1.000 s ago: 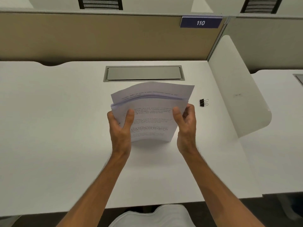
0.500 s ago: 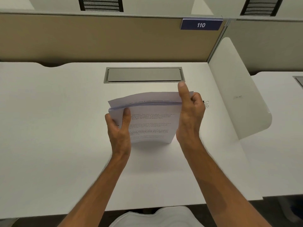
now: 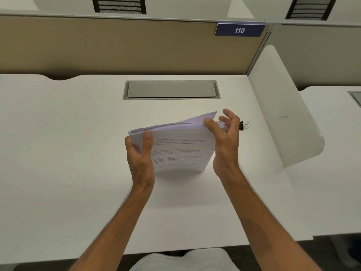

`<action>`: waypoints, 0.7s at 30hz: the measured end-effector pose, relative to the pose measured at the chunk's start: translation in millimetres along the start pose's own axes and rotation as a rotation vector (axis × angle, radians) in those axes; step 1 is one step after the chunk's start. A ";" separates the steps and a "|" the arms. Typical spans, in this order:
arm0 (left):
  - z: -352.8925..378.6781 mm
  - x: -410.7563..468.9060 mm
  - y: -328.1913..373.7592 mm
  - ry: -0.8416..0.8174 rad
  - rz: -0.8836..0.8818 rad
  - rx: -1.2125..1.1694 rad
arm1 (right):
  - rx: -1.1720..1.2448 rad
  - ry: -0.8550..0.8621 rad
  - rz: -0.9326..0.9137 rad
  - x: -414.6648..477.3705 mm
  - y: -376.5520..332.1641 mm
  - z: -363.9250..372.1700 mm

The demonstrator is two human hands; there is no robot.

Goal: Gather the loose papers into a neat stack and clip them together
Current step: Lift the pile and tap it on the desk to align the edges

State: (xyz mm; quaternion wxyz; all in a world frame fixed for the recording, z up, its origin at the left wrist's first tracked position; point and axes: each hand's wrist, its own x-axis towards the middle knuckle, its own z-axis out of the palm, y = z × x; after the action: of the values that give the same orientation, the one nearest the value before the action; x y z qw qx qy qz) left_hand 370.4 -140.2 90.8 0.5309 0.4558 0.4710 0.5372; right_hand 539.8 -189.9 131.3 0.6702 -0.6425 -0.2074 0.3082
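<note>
Both forearms were left bare; the left hand and right hand were ungloved, and white clothing was worn.

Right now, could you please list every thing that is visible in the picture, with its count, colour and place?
papers: one stack, white with printed text, held upright on the desk between both hands
binder clip: one, black, on the desk just behind the right hand
desk: one, white
cable hatch: one, grey, set in the desk's far middle
number sign: one, dark blue, reads 110, on the partition
side divider: one, white, right of the desk
left hand: grips the stack's left edge
right hand: fingers at the stack's upper right corner
</note>
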 end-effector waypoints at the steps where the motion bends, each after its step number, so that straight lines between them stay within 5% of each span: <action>1: 0.0 0.4 0.0 0.000 -0.003 0.001 | -0.015 -0.051 -0.003 0.9 0.5 -2.6; 7: 1.7 1.4 2.3 -0.005 -0.011 -0.019 | 0.040 -0.296 -0.013 6.9 6.2 -15.6; 21: 9.9 12.3 17.4 0.156 -0.024 0.032 | -0.121 -0.336 -0.085 8.4 28.0 -34.1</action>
State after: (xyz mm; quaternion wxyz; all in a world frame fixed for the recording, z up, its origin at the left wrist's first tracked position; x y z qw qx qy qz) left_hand 377.5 -127.6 109.3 0.4919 0.4153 0.5247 0.5570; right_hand 564.7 -209.7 99.6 0.5987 -0.6119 -0.3616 0.3693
